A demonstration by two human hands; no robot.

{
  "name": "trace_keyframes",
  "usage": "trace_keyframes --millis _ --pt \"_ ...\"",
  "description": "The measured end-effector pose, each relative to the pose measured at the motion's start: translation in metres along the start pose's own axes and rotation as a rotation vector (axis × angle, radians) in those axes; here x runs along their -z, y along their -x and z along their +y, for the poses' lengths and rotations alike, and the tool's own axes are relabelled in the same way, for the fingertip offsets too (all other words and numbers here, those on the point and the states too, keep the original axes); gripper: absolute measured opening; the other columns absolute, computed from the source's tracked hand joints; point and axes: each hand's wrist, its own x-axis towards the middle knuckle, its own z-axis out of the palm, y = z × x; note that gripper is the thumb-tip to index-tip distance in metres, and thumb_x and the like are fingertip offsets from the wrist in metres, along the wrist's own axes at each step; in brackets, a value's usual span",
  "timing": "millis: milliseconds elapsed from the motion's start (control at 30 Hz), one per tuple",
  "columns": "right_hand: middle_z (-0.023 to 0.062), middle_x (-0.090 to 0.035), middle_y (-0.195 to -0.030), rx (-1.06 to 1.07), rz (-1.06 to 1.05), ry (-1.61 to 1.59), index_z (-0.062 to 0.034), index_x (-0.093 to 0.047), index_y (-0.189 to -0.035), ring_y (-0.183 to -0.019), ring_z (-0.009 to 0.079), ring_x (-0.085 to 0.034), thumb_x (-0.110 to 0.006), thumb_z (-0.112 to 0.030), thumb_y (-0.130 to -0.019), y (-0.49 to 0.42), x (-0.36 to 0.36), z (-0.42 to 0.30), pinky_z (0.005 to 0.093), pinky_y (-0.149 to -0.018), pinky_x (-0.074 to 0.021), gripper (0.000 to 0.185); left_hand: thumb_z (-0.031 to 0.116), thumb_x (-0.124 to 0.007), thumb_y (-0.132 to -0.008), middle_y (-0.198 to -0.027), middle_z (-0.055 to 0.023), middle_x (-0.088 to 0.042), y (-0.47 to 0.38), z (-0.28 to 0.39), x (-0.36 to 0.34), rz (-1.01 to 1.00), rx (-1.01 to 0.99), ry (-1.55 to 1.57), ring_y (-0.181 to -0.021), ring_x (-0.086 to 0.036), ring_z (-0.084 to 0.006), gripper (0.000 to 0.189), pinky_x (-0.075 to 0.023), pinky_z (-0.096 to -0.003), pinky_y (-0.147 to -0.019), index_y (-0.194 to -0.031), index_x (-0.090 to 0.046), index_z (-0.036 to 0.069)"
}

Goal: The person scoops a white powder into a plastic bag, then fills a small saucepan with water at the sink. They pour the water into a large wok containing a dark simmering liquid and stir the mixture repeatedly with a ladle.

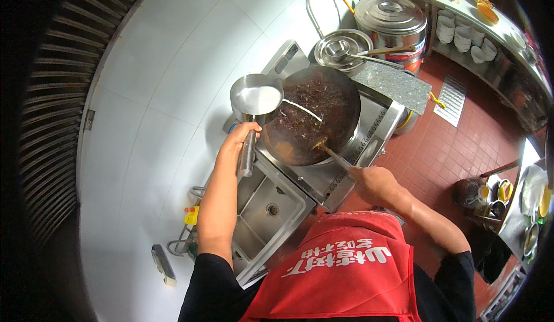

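My left hand grips the handle of a steel saucepan, which is tilted over the left rim of a large dark wok. A white liquid lies in the saucepan, and a thin white stream runs from its lip into the wok. Dark reddish-brown food covers much of the wok's inside. With my right hand I hold the handle of a spatula-like utensil; its head rests in the food near the wok's front edge.
Left of the stove is a steel sink. Behind the wok stand a steel basin with ladles across it and a large lidded pot. A grey stone slab adjoins the stove. Stacked white bowls fill a shelf at right.
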Motion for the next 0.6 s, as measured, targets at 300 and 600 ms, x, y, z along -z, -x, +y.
trace_keyframes --millis 300,600 --pt "0.0232 -0.072 -0.088 -0.002 -0.052 0.053 0.0014 -0.056 -0.123 -0.083 0.0427 -0.071 -0.050 -0.014 -0.093 -0.050 -0.035 0.006 0.0528 -0.071 -0.0557 0.034 0.022 -0.064 -0.087 -0.076 -0.0032 -0.052 0.023 0.015 -0.024 -0.239 0.009 0.421 -0.053 -0.045 -0.0097 0.020 -0.0376 -0.0224 -0.039 -0.085 -0.051 0.006" --pt "0.0238 -0.072 -0.088 0.042 0.093 0.058 0.0018 -0.057 -0.124 -0.081 0.0393 -0.073 -0.051 -0.012 -0.092 -0.097 -0.059 0.022 0.0501 -0.071 -0.0574 0.036 0.018 -0.064 -0.088 -0.079 -0.0038 -0.050 0.019 0.024 -0.029 -0.365 0.016 0.638 -0.059 -0.042 -0.0098 0.019 -0.0376 -0.0223 -0.043 -0.086 -0.051 0.005"
